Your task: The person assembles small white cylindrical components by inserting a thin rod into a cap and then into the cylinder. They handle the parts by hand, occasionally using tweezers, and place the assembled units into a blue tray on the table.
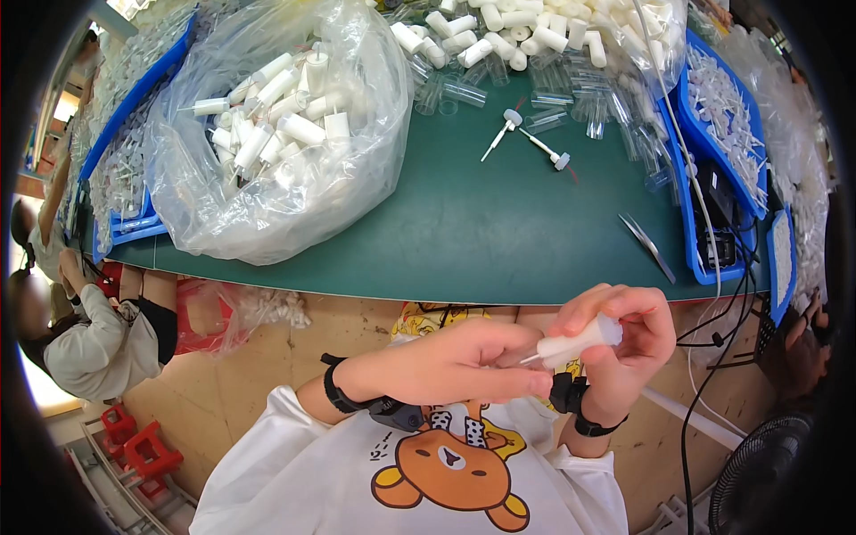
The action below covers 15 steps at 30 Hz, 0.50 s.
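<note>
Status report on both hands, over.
Right hand: holding white plastic cylinder. Left hand: at its thin pin, grip unclear. Nothing seen in the way.

Right fingers (pixel 655 309) hold white cylinder (pixel 575 346); left fingers (pixel 513 339) just beside. Plastic bag (pixel 366 178), tweezers (pixel 647 248) on green table (pixel 499 223).

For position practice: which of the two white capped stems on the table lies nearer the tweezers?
The right stem, cap at its lower end; the left stem has its cap uppermost.
</note>
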Tool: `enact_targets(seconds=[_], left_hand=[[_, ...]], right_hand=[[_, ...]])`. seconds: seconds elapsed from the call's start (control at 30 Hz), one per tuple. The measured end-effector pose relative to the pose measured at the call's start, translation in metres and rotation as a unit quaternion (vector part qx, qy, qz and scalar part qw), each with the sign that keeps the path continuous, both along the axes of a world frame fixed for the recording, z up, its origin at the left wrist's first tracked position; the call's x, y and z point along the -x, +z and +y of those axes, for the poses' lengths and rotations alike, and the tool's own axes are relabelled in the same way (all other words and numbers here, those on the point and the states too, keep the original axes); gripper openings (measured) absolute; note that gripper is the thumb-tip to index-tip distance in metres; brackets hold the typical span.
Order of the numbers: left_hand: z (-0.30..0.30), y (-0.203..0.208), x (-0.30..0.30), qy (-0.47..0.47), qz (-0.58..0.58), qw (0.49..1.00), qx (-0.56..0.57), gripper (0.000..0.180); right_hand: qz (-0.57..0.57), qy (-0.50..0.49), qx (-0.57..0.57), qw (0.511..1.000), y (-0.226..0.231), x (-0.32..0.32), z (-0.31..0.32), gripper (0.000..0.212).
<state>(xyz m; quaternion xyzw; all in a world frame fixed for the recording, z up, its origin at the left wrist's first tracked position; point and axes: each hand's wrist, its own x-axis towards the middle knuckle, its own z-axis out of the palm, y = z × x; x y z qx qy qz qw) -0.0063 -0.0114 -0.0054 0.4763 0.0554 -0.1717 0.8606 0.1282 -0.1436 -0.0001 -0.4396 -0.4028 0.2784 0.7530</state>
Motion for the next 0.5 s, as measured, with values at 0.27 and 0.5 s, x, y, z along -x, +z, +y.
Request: enact_targets(seconds=[0.27,0.5], left_hand=[[-0.002,-0.002,-0.001,0.008,-0.055,0.995,-0.088,0.020],[-0.011,0.006,-0.006,0.159,-0.185,0.859,-0.450,0.021]], right_hand=[[0.087,0.025,-0.002,0.996,0.004,0.001,0.003,0.031],[0.010,-0.038,0.071,0.997,0.009,0.005,0.000,0.033]])
